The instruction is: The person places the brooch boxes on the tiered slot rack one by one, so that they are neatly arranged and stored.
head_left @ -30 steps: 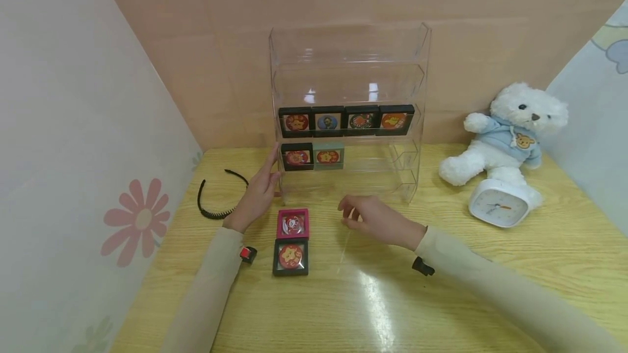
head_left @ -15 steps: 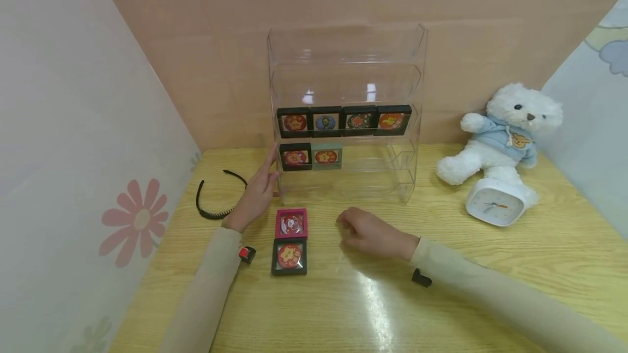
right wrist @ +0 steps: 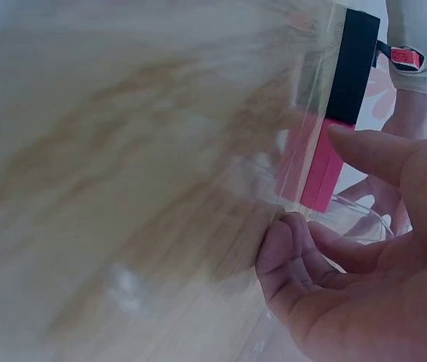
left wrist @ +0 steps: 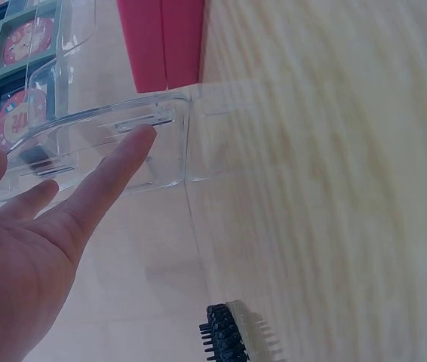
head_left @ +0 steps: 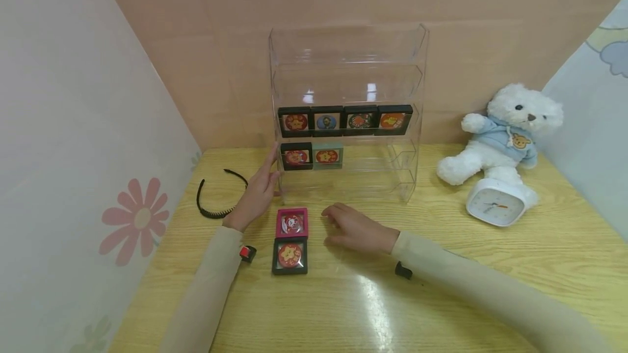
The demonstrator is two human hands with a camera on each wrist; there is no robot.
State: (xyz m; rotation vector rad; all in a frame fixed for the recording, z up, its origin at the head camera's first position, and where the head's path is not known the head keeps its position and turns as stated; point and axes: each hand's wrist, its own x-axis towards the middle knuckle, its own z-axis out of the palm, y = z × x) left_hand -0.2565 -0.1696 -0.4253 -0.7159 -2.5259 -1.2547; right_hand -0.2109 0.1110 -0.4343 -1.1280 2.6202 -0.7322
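Observation:
A clear acrylic display rack point(head_left: 345, 80) stands at the back of the table, holding small framed badges in two of its tiers. Along its lower left side rests my left hand point(head_left: 256, 192), fingers extended; the left wrist view shows a fingertip against the clear side panel. In front of the rack lie a pink-framed badge point(head_left: 291, 224) and, nearer me, a black-framed badge point(head_left: 290, 256), edge to edge. To the right of the pink frame is my right hand point(head_left: 360, 229), low over the table, fingers loosely bent with nothing between thumb and fingers.
A black headband point(head_left: 216, 214) lies left of my left hand. At the right, a white teddy bear point(head_left: 505, 135) in a blue top sits behind a white clock point(head_left: 495, 203). A wall point(head_left: 88, 124) with flower prints borders the left side.
My right hand has moved left across the table, closer to the pink-framed badge. My left hand has stayed at the rack's side.

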